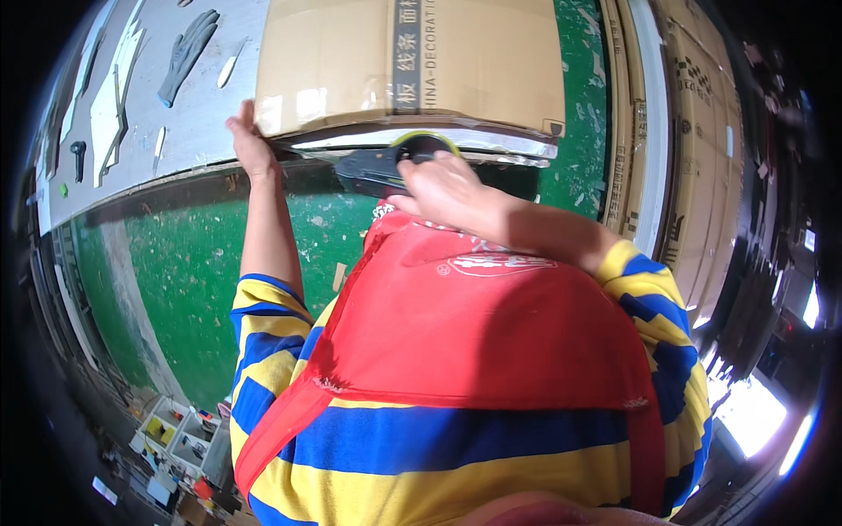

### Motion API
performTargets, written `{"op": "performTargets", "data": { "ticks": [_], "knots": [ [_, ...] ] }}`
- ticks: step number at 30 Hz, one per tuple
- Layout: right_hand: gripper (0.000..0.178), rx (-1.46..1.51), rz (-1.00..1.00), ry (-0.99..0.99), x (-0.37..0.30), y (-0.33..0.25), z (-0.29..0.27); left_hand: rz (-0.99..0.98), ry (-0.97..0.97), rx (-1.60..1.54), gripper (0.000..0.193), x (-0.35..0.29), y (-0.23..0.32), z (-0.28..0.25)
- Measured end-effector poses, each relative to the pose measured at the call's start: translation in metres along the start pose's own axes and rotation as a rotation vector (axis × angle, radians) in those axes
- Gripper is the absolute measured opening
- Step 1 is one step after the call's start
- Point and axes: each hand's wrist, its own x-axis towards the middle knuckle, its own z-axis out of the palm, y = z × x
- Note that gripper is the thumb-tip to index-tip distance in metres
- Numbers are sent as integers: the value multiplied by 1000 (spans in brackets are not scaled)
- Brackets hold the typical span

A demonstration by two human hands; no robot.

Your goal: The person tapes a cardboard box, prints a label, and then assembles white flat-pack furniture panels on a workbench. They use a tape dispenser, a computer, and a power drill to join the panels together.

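A large cardboard box (329,66) lies on the grey worktable at the front, its near long side facing me. My left hand (253,149) is at the box's near left corner, thumb and a finger stretched out; the other fingers are partly hidden. In my right hand (438,182) is a dark tape dispenser (364,168) with a yellow-green rim round its roll. The dispenser sits close along the box's near side, its front end toward the left. A clear strip seems to run from it toward my left hand.
On the worktable (206,114) left of the box lie a grey glove (187,57), a white-handled knife (230,68), a slim white tool (159,145), a black tool (79,158) and white offcuts (107,118). Long cartons (697,167) stand at the right. Below is green floor (202,280).
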Motion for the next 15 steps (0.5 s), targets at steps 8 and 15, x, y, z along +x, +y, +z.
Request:
{"op": "performTargets", "data": {
  "ticks": [8, 15],
  "knots": [
    [40, -354, 147, 154, -209, 200, -36, -17, 652, -13, 78, -73, 7, 120],
    [45, -411, 300, 341, -243, 296, -56, -333, -134, 386, 72, -253, -40, 274]
  ]
}}
